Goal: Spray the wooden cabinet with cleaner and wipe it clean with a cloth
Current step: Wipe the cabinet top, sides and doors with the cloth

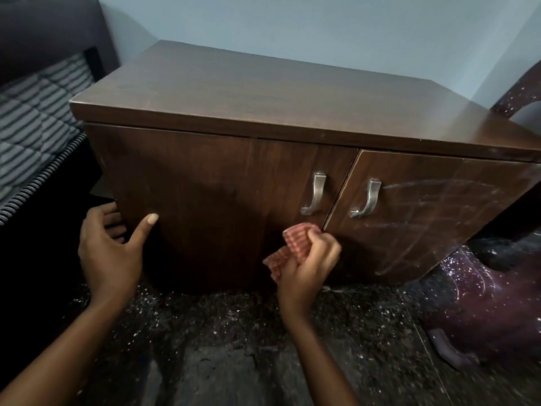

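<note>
Against a pale blue wall I see the wooden cabinet (263, 118) on a dark speckled floor (234, 332). My left hand (109, 247) is open, fingers around its lower-left edge. My right hand (307, 262) grips a red checked cloth (294, 244) against the left door's (205, 200) lower-right corner.

You faced a dark brown wood-grain cabinet (222, 177) with two silver curved metal handles (314, 193), its right door crossed by pale smears. Your right hand (307, 268) held a red-and-white checked cloth (294, 244). The bedding (35, 121) at your left was grey-and-black striped, the wall (322, 33) pale blue, the floor (263, 347) black with white speckles.
</note>
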Demonstrator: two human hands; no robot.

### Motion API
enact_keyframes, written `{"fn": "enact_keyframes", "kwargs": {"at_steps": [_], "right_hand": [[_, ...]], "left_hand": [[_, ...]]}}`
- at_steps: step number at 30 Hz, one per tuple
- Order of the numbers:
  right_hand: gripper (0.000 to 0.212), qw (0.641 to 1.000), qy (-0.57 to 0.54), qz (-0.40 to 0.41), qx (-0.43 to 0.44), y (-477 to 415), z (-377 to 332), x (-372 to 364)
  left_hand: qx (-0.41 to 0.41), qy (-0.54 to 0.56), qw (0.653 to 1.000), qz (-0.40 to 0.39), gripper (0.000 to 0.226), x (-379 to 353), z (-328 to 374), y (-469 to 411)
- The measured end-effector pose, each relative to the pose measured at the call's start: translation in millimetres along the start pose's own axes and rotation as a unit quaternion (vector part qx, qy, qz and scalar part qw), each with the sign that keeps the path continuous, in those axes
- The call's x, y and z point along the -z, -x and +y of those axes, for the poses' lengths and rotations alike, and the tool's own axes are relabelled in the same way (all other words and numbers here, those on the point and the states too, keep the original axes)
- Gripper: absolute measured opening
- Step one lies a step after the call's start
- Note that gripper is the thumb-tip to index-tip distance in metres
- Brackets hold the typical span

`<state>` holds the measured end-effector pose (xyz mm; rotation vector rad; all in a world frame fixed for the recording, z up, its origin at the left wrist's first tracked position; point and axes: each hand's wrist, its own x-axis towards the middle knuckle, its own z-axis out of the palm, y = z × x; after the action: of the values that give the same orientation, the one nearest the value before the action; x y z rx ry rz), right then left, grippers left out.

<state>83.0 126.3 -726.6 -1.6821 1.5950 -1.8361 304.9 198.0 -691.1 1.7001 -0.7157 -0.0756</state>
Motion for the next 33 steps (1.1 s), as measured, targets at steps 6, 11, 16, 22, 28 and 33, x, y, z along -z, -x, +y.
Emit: {"fn": "enact_keyframes", "kwargs": {"at_steps": [6, 11, 16, 22, 28, 33], "right_hand": [[0.04, 0.97, 0.128, -0.116, -0.172, 58.9, 47.6, -19.6], [0.029, 0.923, -0.087, -0.14, -0.348, 30.0, 49.1, 19.6], [0.013, 0.79, -0.287, 0.034, -0.54, -26.6, 63.7, 80.2], [0.036, 0.673, -0.491, 0.033, -0.552, -81.8, 42.7, 117.8], [0.043, 0.655, -0.579, 0.07, -0.48, -117.3, 11.2, 161.2], [0.026, 0.749, -0.551, 0.092, -0.356, -152.3, -29.1, 175.4]], "left_hand": [[-0.025, -0.003, 1.0, 0.003, 0.053, 0.2, 0.0, 0.7], [0.002, -0.042, 0.999, 0.009, 0.055, -5.5, -56.1, -20.1], [-0.109, -0.169, 0.979, 0.026, 0.054, -16.4, -196.6, -42.1], [-0.428, -0.082, 0.9, -0.01, 0.032, -55.9, 115.7, 71.6], [-0.532, -0.104, 0.834, -0.101, 0.034, -90.1, 156.8, 81.9], [-0.557, -0.123, 0.815, -0.107, 0.04, -107.9, 207.5, 61.0]]}}
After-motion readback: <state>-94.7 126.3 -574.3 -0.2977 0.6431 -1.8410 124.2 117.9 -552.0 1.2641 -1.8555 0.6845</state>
